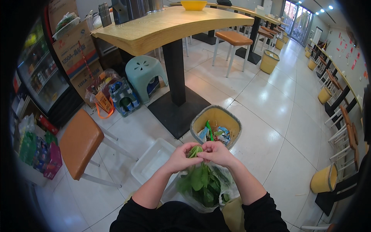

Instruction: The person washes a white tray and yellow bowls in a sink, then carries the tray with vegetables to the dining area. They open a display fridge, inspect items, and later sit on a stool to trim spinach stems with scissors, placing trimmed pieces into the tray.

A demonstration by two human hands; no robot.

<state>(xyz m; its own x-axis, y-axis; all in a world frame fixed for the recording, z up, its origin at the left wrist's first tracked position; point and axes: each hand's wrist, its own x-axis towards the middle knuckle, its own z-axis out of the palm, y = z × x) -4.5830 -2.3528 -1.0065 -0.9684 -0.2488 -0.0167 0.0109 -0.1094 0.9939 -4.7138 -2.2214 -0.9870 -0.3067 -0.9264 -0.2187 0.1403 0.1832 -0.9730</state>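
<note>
Both my hands meet in front of me around the stem end of a bunch of leafy greens (pixel 197 150). My left hand (pixel 183 159) grips the stems from the left, its thumb lying along them. From the right, my right hand (pixel 218 153) pinches the same stems at their top. Broad green leaves hang below my fingers, over a clear plastic bag (pixel 229 179) that holds more leaves. A white plastic tub (pixel 148 158) lies on the floor at the left, partly behind my left forearm. Just beyond my hands stands a yellow waste bin (pixel 236 127) with wrappers and green scraps inside.
A wooden table (pixel 174 24) on a black pedestal base (pixel 174 116) stands ahead. An orange-brown stool (pixel 82 142) is at the left, near bottled drinks (pixel 124 98) and a pale green plastic stool (pixel 145 68). More bins and stools line the tiled floor at the right.
</note>
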